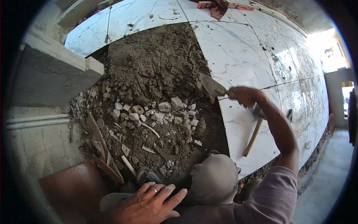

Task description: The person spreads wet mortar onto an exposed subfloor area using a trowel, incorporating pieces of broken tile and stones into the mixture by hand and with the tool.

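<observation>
My right hand (244,96) is closed round the handle of a pointed trowel (213,86). The trowel's blade lies at the right edge of a bed of wet grey mortar (156,59), beside the white marbled tiles (231,56). My left hand (149,203) is low in the view near my left knee, empty, with its fingers spread and a ring on one of them. Broken white stones (158,116) and loose dirt lie between the mortar and my feet. My right forearm partly covers the head of a wooden-handled hammer (253,137) on the tiles.
A concrete ledge (63,56) juts in from the left, above a pipe (37,121) along the wall. Tile scraps (100,143) and a brown board (74,190) lie lower left. At the far side sit an orange level (240,6) and a dark cloth (219,9).
</observation>
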{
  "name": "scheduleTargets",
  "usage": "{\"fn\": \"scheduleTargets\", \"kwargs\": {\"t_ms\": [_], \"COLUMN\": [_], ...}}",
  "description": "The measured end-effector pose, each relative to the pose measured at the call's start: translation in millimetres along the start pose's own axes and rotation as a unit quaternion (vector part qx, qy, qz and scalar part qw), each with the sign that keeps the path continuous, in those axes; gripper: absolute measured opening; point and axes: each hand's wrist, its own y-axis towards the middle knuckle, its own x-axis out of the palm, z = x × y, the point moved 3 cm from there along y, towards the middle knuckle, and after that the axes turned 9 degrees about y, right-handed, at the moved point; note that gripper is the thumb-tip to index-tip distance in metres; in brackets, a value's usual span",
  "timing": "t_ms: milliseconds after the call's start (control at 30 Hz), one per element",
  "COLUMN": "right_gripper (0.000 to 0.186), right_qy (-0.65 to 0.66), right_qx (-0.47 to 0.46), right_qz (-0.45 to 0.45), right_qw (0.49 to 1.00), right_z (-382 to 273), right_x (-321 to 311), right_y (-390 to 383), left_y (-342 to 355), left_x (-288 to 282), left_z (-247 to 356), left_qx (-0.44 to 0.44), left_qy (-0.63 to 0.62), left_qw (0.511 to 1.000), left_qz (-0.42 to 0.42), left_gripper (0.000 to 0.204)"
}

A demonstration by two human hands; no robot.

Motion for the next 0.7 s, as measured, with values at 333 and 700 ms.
{"fn": "scheduleTargets", "kwargs": {"t_ms": [333, 700], "right_gripper": [0.028, 0.026], "right_qy": [-0.13, -0.254], "right_qx": [-0.167, -0.336], "right_qz": [0.14, 0.219], "right_qw": [0.967, 0.88], "right_z": [-42, 34], "right_x": [20, 87], "right_y": [-12, -39], "left_y": [5, -5], "left_x": [-1, 4], "left_z": [3, 3], "left_qx": [-0.002, 0.007], "left_qy": [0.032, 0.022], "left_qw": [0.999, 1.0], "left_qz": [-0.018, 0.015], "left_gripper": [0.065, 0.066]}}
